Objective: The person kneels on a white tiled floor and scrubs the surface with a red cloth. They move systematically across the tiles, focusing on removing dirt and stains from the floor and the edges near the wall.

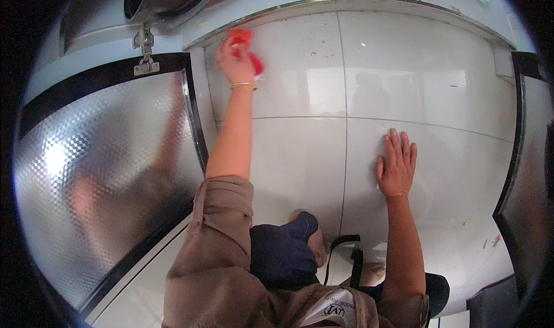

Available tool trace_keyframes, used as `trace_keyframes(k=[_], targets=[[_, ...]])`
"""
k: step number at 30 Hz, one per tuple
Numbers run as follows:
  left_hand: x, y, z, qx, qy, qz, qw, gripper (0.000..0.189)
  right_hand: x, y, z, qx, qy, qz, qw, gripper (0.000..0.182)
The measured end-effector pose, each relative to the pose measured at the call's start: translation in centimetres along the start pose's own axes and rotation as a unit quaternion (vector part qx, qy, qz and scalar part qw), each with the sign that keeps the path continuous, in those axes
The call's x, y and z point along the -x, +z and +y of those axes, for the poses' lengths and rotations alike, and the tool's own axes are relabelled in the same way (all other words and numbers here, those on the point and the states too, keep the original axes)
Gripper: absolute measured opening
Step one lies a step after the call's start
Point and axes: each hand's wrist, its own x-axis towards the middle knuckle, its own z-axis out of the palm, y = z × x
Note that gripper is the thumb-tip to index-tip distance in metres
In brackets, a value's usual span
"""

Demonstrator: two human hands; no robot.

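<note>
Near the far left corner of the white tiled floor [298,155], my left hand [231,66] grips a red cloth-like item [241,34]. Motion blur hides its exact kind, and red shows both beyond the fingers and beside the palm. It is down by the low cabinet edge [255,18]. A thin yellowish bracelet [243,85] circles my left wrist. Farther right, my right hand [397,170] rests palm down on a tile, holding nothing, its fingers slightly apart and pointing away from me.
An open cabinet door [125,133] with a textured silvery panel stands at left, on a metal hinge [145,53]. Another dark-framed door [526,155] bounds the right side. Small brown specks [320,46] mark the far tiles. My knee [281,254] and a black strap [356,265] are close below.
</note>
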Motion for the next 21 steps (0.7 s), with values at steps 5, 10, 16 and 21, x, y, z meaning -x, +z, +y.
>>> trace_keyframes(k=[5,10,16,21], targets=[[-1.1,-0.1,-9.0,-0.167,-0.129,0.0,0.977,0.029,-0.3,0.1,-0.4,-0.023,-0.009,0.014,1.0,0.06],[-1.5,4.8,-1.4,-0.196,-0.127,-0.024,0.972,0.032,-0.3,-0.1,-0.5,-0.005,-0.005,0.012,1.0,0.059],[1.3,7.6,10.1,-0.079,-0.021,-0.109,0.991,0.029,-0.4,-0.2,-0.4,-0.004,-0.016,0.03,0.999,0.059],[3.5,7.3,16.3,0.153,0.087,-0.18,0.968,0.027,-0.4,0.0,0.2,-0.018,-0.004,0.019,1.0,0.057]])
